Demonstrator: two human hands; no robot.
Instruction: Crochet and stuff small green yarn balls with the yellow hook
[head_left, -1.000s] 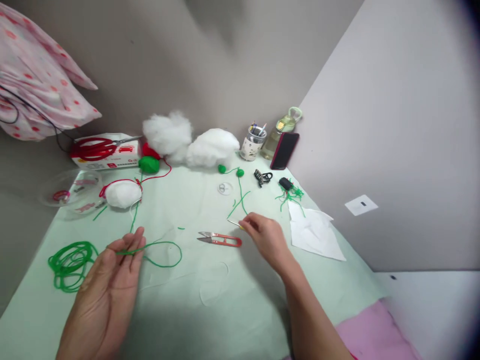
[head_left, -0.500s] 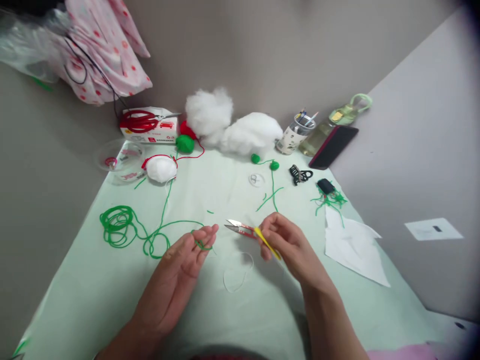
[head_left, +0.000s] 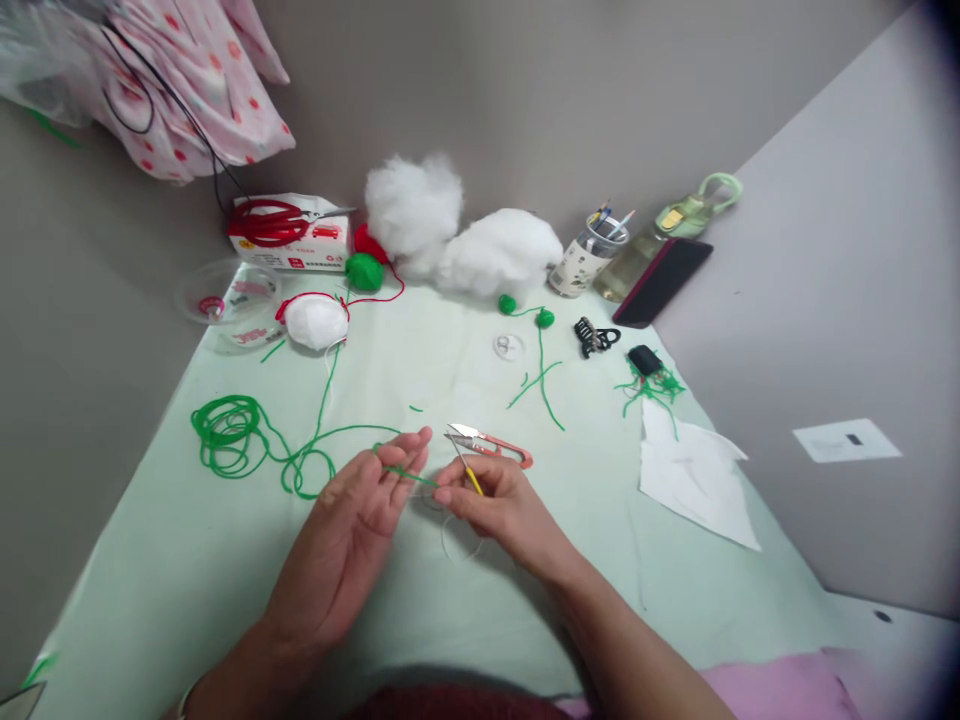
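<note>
Pale green tabletop [head_left: 187,560] against plain grey walls [head_left: 525,100]. I count, along back: two white fluff heaps [head_left: 499,250], one pen cup [head_left: 579,268], one bottle [head_left: 679,217], one phone [head_left: 664,282]. Nearer: two small green balls [head_left: 507,304], one pair of snips [head_left: 495,441] (orange-handled). Green yarn [head_left: 417,477] stretches between hands. Left hand [head_left: 352,530]: fingers together, yarn across them; whether clamped, I cannot tell. Right hand [head_left: 510,510]: fingers clamped on one yellow-handled hook [head_left: 473,480].

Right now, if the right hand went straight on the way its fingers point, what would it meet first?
Probably the left hand, whose fingers lie ahead of the right hand, with green yarn spanning the gap. Depth is unclear, so it might pass above or below.
</note>
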